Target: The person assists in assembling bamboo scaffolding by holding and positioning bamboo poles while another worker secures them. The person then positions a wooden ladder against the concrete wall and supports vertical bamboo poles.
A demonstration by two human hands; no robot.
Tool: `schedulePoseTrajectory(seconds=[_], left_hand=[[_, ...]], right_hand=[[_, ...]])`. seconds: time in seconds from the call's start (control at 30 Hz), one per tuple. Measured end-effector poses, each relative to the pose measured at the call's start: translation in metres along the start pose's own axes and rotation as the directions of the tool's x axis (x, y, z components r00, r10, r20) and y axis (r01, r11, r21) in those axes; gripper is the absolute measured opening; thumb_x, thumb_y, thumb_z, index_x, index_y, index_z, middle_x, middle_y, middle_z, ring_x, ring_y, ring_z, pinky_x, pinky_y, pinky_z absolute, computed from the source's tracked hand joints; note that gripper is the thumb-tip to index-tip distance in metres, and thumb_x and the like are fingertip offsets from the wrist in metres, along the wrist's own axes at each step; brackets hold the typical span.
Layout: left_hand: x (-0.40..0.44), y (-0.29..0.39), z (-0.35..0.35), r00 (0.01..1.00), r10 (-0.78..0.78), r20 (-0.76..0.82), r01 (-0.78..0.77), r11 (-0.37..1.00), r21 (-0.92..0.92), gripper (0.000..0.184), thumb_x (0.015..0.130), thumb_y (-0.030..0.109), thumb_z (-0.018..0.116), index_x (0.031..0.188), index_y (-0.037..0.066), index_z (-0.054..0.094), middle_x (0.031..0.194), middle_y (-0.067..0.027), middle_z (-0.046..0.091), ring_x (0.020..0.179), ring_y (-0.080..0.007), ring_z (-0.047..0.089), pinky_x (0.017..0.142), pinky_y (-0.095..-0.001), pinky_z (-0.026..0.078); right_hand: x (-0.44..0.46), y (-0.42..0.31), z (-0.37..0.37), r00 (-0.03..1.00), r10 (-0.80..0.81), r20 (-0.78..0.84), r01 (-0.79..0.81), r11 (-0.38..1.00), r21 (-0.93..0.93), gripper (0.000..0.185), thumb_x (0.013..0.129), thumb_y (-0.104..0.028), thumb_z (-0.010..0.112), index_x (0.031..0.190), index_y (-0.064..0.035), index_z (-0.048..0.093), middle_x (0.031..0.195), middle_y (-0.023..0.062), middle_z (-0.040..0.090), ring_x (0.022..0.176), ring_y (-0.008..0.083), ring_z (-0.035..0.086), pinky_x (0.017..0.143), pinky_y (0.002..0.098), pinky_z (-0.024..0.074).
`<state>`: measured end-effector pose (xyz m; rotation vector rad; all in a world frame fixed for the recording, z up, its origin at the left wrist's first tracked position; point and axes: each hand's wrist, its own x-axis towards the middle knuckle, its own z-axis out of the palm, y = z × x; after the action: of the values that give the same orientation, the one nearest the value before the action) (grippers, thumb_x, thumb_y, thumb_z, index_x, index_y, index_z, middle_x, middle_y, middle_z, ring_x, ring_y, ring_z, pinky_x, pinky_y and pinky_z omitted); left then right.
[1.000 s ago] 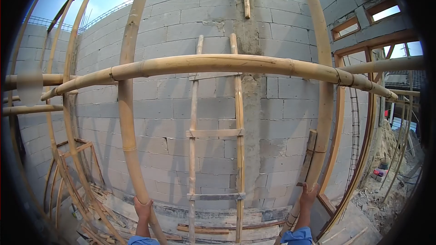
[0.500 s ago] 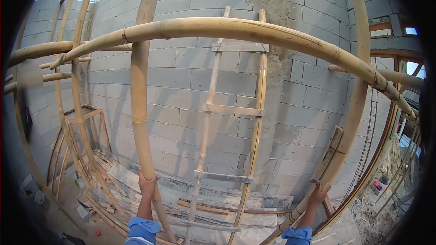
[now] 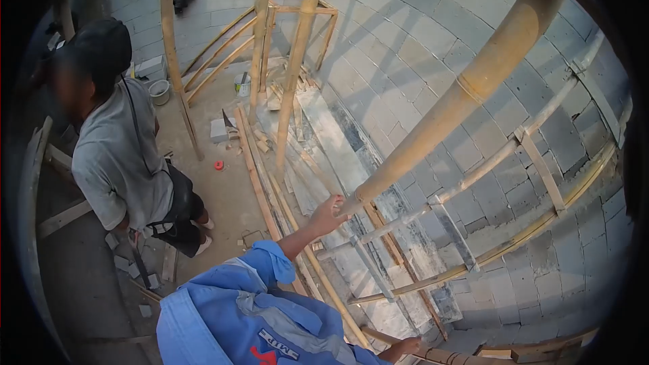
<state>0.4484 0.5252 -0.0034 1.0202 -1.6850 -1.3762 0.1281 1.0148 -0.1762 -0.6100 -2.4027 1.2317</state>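
My left hand is at the lower visible part of a thick bamboo pole, its fingers curled around it. The pole slants from the upper right down to that hand. Near the bottom edge, my right hand rests closed on a second bamboo pole; part of its fingers is hidden. A ladder of thin poles and wooden rungs leans at the block wall, behind the first pole. My blue sleeve fills the lower middle.
A person in a grey shirt stands on the left, facing away. More upright bamboo poles, long planks, a wooden frame, a bucket and a red round object lie or stand beyond. The grey block wall runs along the right.
The view has swung left and tilted downward, bringing the person in grey into sight. Both my hands stay at their bamboo poles.
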Motion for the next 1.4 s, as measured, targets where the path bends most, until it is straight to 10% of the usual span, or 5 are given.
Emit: schedulePoseTrajectory(seconds=[0.07, 0.13, 0.4, 0.67, 1.4], left_hand=[[-0.04, -0.098, -0.029, 0.977, -0.195, 0.082, 0.175, 0.962, 0.21, 0.072, 0.082, 0.036, 0.083, 0.138, 0.001, 0.054, 0.128, -0.0206, 0.066, 0.117, -0.0325, 0.066, 0.098, -0.0428, 0.053], [-0.092, -0.157, -0.078, 0.917, -0.369, 0.15, 0.319, 0.907, 0.276, 0.074, 0.082, 0.044, 0.081, 0.136, 0.001, 0.056, 0.127, -0.0209, 0.067, 0.118, -0.0326, 0.066, 0.098, -0.0433, 0.053], [-0.144, -0.197, -0.249, 0.798, -0.597, -0.079, 0.591, 0.751, 0.295, 0.064, 0.08, 0.041, 0.082, 0.122, -0.004, 0.065, 0.117, -0.0207, 0.072, 0.111, -0.0309, 0.07, 0.097, -0.0404, 0.054], [-0.11, -0.184, -0.35, 0.756, -0.563, -0.335, 0.604, 0.797, 0.024, 0.075, 0.084, 0.041, 0.08, 0.136, -0.007, 0.056, 0.128, -0.027, 0.066, 0.116, -0.0335, 0.069, 0.099, -0.0414, 0.054], [0.053, -0.281, -0.57, 0.353, -0.752, -0.556, 0.68, 0.615, -0.4, 0.06, 0.085, 0.032, 0.082, 0.125, -0.007, 0.061, 0.114, -0.0191, 0.072, 0.109, -0.0257, 0.069, 0.097, -0.0357, 0.052]], right_hand=[[-0.081, 0.024, 0.051, 0.902, 0.068, 0.426, -0.081, 0.997, 0.012, 0.044, 0.099, -0.035, 0.069, 0.096, 0.0085, 0.066, 0.072, 0.0163, 0.067, 0.067, 0.028, 0.065, 0.054, 0.0367, 0.0527], [-0.189, -0.033, 0.062, 0.53, 0.098, 0.843, -0.291, 0.954, 0.073, 0.033, 0.098, -0.03, 0.07, 0.093, 0.0012, 0.06, 0.072, 0.0066, 0.06, 0.059, 0.0137, 0.057, 0.047, 0.0276, 0.0414], [-0.47, -0.222, 0.168, -0.405, -0.34, 0.849, 0.494, 0.7, 0.516, 0.043, 0.095, -0.037, 0.072, 0.109, 0.0031, 0.069, 0.083, 0.0084, 0.071, 0.075, 0.0158, 0.068, 0.071, 0.0318, 0.0521], [-0.666, -0.353, 0.171, -0.466, -0.426, 0.776, 0.221, 0.793, 0.568, 0.042, 0.097, -0.035, 0.071, 0.113, 0.0038, 0.067, 0.09, 0.0103, 0.072, 0.076, 0.0155, 0.065, 0.073, 0.0311, 0.0518], [-0.97, -0.428, 0.367, -0.717, -0.129, 0.685, 0.434, 0.687, 0.583, 0.043, 0.094, -0.037, 0.072, 0.107, 0.004, 0.069, 0.088, 0.0121, 0.071, 0.078, 0.0185, 0.067, 0.075, 0.0351, 0.0532]])
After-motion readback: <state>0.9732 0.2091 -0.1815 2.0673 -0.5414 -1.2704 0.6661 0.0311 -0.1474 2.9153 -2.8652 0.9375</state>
